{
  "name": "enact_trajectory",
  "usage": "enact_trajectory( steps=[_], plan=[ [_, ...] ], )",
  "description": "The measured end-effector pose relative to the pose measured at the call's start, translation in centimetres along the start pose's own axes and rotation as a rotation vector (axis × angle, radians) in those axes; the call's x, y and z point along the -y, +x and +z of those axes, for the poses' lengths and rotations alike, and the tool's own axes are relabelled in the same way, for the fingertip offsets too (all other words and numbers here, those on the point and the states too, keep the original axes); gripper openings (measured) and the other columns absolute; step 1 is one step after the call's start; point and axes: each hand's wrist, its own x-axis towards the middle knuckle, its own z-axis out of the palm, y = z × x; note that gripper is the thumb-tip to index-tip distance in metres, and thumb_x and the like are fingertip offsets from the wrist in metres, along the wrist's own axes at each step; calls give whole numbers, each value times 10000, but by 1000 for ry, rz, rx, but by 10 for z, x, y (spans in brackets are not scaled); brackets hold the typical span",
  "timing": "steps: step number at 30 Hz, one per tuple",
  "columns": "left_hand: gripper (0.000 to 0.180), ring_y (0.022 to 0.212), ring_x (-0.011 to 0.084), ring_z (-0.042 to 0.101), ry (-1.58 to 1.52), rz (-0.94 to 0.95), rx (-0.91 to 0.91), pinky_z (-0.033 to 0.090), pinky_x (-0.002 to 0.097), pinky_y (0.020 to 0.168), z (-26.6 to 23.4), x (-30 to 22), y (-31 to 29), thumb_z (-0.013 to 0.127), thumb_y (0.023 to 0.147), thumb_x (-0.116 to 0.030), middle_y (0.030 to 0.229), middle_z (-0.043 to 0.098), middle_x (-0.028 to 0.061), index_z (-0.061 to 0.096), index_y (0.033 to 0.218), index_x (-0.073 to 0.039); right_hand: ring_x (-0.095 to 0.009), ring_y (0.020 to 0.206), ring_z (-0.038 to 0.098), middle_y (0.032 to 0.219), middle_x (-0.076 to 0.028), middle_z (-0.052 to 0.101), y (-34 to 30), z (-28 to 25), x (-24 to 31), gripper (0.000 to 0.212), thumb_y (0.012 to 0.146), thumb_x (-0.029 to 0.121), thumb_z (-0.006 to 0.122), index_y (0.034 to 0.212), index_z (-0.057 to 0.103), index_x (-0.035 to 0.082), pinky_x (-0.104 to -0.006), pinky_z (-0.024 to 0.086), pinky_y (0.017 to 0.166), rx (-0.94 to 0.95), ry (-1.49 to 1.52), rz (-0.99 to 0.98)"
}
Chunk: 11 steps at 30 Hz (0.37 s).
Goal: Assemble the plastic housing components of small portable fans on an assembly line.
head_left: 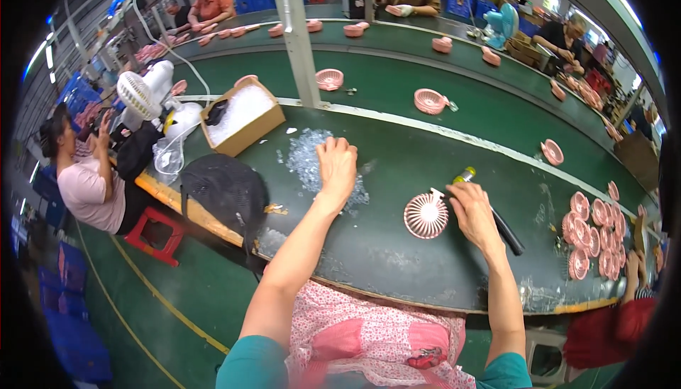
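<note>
My left hand (337,169) is over a scattered pile of small clear bluish pieces (303,160), its fingers curled down into them; what they pinch is hidden. To the right, a round pink ribbed fan housing (425,216) lies on the dark green bench top, its short stem pointing toward my right hand (475,213). That hand is over the middle of a mallet with a yellow head (464,175) and a black handle (508,231). Its thumb stands apart from the bent fingers, close to the housing's stem, and nothing shows between them.
Left of the pile stand a cardboard box (245,123) of clear bags, a black bag (223,194) and a white fan (145,91). Pink housings (594,234) are stacked at the right; others lie on the green conveyor (383,80) beyond a metal post (294,34). Several people sit around.
</note>
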Motion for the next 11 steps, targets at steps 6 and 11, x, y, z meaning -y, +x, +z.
enact_trajectory(
  steps=[6, 11],
  plan=[
    [86, 953, 296, 528, -84, -13, -22, 388, 424, 837, 3, 1, 2, 607, 771, -55, 879, 611, 119, 689, 778, -30, -311, 948, 569, 923, -122, 619, 5, 24, 2, 161, 900, 71, 631, 1025, 703, 1, -409, 403, 892, -27, 68, 28],
    [77, 961, 297, 532, -113, 4, 4, 392, 436, 848, -1, 1, 6, 600, 786, -58, 902, 635, 135, 669, 793, -26, -313, 957, 569, 933, -129, 620, 5, 28, 5, 151, 905, 77, 637, 1021, 699, 4, -421, 402, 903, -92, 140, 36]
  ],
)
